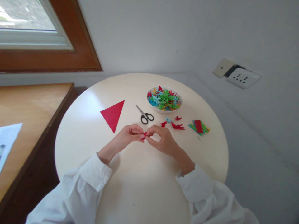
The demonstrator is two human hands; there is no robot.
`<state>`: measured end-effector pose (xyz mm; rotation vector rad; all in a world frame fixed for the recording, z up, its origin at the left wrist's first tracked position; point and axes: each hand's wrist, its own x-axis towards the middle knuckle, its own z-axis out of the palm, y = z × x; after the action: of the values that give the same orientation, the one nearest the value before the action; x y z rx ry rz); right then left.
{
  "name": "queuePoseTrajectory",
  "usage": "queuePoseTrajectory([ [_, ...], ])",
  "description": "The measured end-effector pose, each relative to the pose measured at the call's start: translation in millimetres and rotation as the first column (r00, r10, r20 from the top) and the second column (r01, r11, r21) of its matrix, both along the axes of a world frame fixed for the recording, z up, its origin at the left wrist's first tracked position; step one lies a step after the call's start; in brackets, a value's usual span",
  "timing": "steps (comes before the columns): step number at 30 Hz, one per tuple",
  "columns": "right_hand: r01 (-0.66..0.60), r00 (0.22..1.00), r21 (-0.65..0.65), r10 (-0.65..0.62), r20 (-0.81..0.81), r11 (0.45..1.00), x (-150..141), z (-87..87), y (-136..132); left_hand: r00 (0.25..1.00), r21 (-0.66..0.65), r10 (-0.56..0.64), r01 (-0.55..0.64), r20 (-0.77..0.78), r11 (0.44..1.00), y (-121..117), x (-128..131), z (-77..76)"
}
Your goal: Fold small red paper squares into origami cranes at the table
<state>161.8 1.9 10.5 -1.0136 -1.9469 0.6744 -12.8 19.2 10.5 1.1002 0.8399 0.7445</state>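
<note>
Over the middle of the round table, a small red folded paper piece (144, 136) is pinched between my two hands; its exact shape is partly hidden by the fingers. My left hand (130, 134) grips it from the left with thumb and fingers. From the right, the thumb and fingertips of my right hand (162, 139) close on its other side. Just beyond the hands lie scissors (145, 117) with black handles. Several small folded paper cranes, among them a red one (177, 126) and a light blue one (168, 119), rest past my right hand.
A white bowl (163, 110) full of colourful paper cranes stands at the back. To the left lies a red paper triangle (113, 115); to the right, a pile of coloured paper pieces (199, 127). A wooden desk (35, 102) with a paper sheet (9, 140) adjoins on the left.
</note>
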Motion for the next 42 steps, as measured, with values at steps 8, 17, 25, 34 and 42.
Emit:
queuePoseTrajectory([
  [8, -0.004, 0.999, -0.013, 0.005, 0.040, 1.000, 2, -1.5, 2, 0.999, 0.011, -0.051, 0.051, 0.014, 0.999, 0, -1, -2.5],
  [17, -0.018, 0.999, 0.046, 0.015, 0.044, 0.999, 4, -1.8, 2, 0.995, -0.053, -0.065, 0.069, 0.079, 0.996, -2, -1, -0.6],
  [25, -0.021, 0.991, 0.175, -0.002, 0.133, 0.984, 3, -9.3, -1, 0.995, -0.020, -0.063, 0.064, 0.073, 0.998, -1, -1, -6.9],
  [34, -0.059, 0.977, 0.354, -0.018, 0.212, 0.933, -1, -13.6, 2, 0.990, -0.030, 0.091, -0.088, 0.106, 0.996, -3, 4, -12.0],
  [42, -0.020, 0.987, 0.362, -0.039, 0.155, 0.932, -2, -14.6, 2, 0.981, -0.051, 0.116, -0.109, 0.158, 0.993, -2, 4, -13.6],
])
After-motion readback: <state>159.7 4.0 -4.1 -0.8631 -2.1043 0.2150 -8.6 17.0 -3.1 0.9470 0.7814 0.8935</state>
